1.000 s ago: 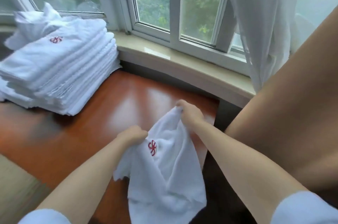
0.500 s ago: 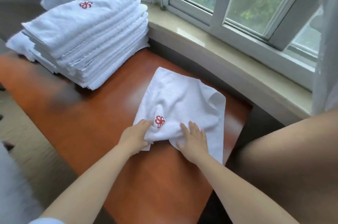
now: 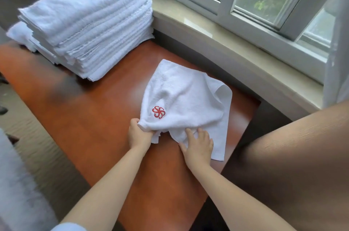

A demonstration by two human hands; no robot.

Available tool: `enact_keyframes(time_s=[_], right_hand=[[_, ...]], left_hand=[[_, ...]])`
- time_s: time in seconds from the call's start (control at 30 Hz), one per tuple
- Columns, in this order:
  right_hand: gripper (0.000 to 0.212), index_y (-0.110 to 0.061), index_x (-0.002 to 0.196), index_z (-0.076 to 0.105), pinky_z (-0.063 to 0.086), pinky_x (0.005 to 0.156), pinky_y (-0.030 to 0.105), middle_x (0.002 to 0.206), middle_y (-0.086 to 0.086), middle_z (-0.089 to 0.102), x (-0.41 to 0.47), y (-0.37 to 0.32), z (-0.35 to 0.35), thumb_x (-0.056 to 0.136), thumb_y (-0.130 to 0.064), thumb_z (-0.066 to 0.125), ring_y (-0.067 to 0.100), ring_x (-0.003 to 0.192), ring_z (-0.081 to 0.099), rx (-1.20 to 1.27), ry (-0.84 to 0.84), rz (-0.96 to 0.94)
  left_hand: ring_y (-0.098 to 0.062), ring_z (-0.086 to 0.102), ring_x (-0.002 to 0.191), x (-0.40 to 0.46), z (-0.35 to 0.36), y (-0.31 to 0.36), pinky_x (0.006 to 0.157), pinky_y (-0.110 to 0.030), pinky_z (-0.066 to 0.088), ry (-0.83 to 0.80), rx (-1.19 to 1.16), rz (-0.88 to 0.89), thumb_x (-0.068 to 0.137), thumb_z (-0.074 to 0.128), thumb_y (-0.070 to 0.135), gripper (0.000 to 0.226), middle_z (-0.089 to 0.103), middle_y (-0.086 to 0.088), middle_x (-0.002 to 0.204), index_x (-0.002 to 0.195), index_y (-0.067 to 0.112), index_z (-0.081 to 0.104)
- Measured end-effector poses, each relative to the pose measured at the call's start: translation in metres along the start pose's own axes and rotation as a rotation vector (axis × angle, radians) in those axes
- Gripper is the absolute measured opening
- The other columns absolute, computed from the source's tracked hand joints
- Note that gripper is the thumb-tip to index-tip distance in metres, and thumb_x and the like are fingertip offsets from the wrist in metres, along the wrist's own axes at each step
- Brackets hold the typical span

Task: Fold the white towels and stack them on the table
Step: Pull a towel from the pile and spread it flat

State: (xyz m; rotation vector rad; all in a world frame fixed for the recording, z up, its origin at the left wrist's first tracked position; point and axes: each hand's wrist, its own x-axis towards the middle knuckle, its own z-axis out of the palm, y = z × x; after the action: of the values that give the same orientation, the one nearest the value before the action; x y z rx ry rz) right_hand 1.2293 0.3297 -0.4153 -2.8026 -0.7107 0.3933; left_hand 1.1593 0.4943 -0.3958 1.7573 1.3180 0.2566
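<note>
Gripping the near left corner of the white towel, our left hand has its fingers curled tight around a bunch of cloth, just below the red logo. Our right hand lies open and flat, fingers spread, pressing the towel's near edge onto the table; it clasps nothing. The towel rests partly folded on the reddish wood, its far right corner curled up. Half a second ago it lay in much the same spot with both our hands on its near edge, and since then our left hand has closed more firmly on the corner. A second ago we held it hanging in the air. Behind and to the left, apart from it, stands the stack of folded towels beside the windowsill.
</note>
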Motion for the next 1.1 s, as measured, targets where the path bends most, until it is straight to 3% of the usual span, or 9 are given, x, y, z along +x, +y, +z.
enact_keyframes(time_s=[0.13, 0.2, 0.5, 0.6, 0.7, 0.83, 0.93, 1.0, 1.1], right_hand=[[0.017, -0.011, 0.1, 0.059, 0.04, 0.083, 0.038, 0.112, 0.012, 0.056, 0.001, 0.004, -0.003, 0.088, -0.002, 0.055, 0.032, 0.105, 0.052, 0.045, 0.133, -0.067], [0.019, -0.012, 0.081, 0.047, 0.033, 0.072, 0.032, 0.095, 0.009, 0.056, 0.001, 0.012, -0.002, 0.082, 0.004, 0.055, 0.028, 0.089, 0.053, 0.058, 0.158, -0.082], [0.02, -0.012, 0.109, 0.057, 0.042, 0.075, 0.037, 0.117, 0.009, 0.054, 0.02, 0.044, -0.047, 0.095, -0.008, 0.043, 0.03, 0.097, 0.054, 0.048, 0.233, 0.06], [0.02, -0.013, 0.109, 0.061, 0.039, 0.084, 0.035, 0.117, 0.007, 0.053, 0.004, 0.051, -0.04, 0.095, -0.015, 0.047, 0.027, 0.105, 0.047, -0.047, 0.193, -0.006], [0.025, -0.014, 0.11, 0.059, 0.042, 0.081, 0.036, 0.112, 0.007, 0.054, -0.019, 0.053, -0.026, 0.094, -0.017, 0.04, 0.027, 0.1, 0.049, 0.085, 0.012, 0.134], [0.044, -0.008, 0.101, 0.057, 0.037, 0.065, 0.031, 0.109, 0.011, 0.064, -0.018, 0.049, -0.037, 0.103, -0.036, 0.023, 0.026, 0.084, 0.056, 0.535, -0.15, 0.362], [0.057, -0.01, 0.088, 0.059, 0.05, 0.06, 0.03, 0.084, 0.006, 0.067, -0.016, 0.044, -0.044, 0.097, -0.059, 0.032, 0.023, 0.072, 0.068, 0.928, -0.24, 0.544], [0.039, -0.009, 0.095, 0.06, 0.049, 0.05, 0.025, 0.085, 0.006, 0.066, -0.014, 0.042, -0.046, 0.098, -0.045, 0.046, 0.019, 0.066, 0.067, 1.073, -0.278, 0.524], [0.013, -0.016, 0.095, 0.052, 0.054, 0.053, 0.028, 0.095, 0.01, 0.065, -0.01, 0.045, -0.048, 0.098, -0.026, 0.045, 0.024, 0.072, 0.067, 1.158, -0.003, 0.445]], left_hand=[[-0.026, 0.062, 0.078, 0.002, 0.017, 0.003, 0.065, -0.035, 0.051, 0.014, 0.0, 0.041, 0.071, 0.075, 0.027, 0.048, 0.061, -0.002, 0.093, 0.099, 0.024, 0.035], [-0.021, 0.064, 0.061, 0.004, 0.023, 0.01, 0.058, -0.032, 0.052, 0.011, 0.008, 0.007, 0.077, 0.066, 0.028, 0.037, 0.064, -0.002, 0.08, 0.098, 0.024, 0.034], [-0.036, 0.055, 0.086, -0.015, -0.06, -0.013, 0.059, -0.039, 0.044, 0.446, 0.546, 0.412, 0.073, 0.066, 0.001, 0.033, 0.06, -0.014, 0.09, 0.102, 0.01, 0.052], [-0.034, 0.056, 0.079, -0.061, -0.063, -0.041, 0.053, -0.037, 0.045, 0.344, 0.716, 0.454, 0.063, 0.074, -0.005, 0.048, 0.052, -0.012, 0.098, 0.106, 0.009, 0.059], [-0.023, 0.055, 0.098, -0.097, -0.049, -0.061, 0.073, -0.033, 0.046, 0.105, 0.787, 0.281, 0.073, 0.071, 0.008, 0.055, 0.041, -0.001, 0.118, 0.123, 0.023, 0.054], [-0.025, 0.051, 0.111, -0.121, -0.037, -0.064, 0.081, -0.032, 0.046, 0.037, 0.455, 0.038, 0.079, 0.067, 0.022, 0.039, 0.038, -0.002, 0.13, 0.116, 0.03, 0.056], [-0.029, 0.06, 0.086, -0.124, -0.036, -0.059, 0.069, -0.03, 0.046, -0.086, 0.062, -0.198, 0.077, 0.069, 0.033, 0.024, 0.062, -0.008, 0.092, 0.093, 0.018, 0.059], [-0.028, 0.061, 0.077, -0.123, -0.042, -0.054, 0.071, -0.032, 0.049, -0.067, -0.162, -0.348, 0.085, 0.063, 0.043, 0.033, 0.061, -0.008, 0.063, 0.078, 0.01, 0.059], [-0.026, 0.055, 0.079, -0.117, -0.048, -0.056, 0.08, -0.036, 0.05, 0.03, -0.288, -0.473, 0.085, 0.067, 0.029, 0.022, 0.057, -0.012, 0.079, 0.078, 0.012, 0.054]])
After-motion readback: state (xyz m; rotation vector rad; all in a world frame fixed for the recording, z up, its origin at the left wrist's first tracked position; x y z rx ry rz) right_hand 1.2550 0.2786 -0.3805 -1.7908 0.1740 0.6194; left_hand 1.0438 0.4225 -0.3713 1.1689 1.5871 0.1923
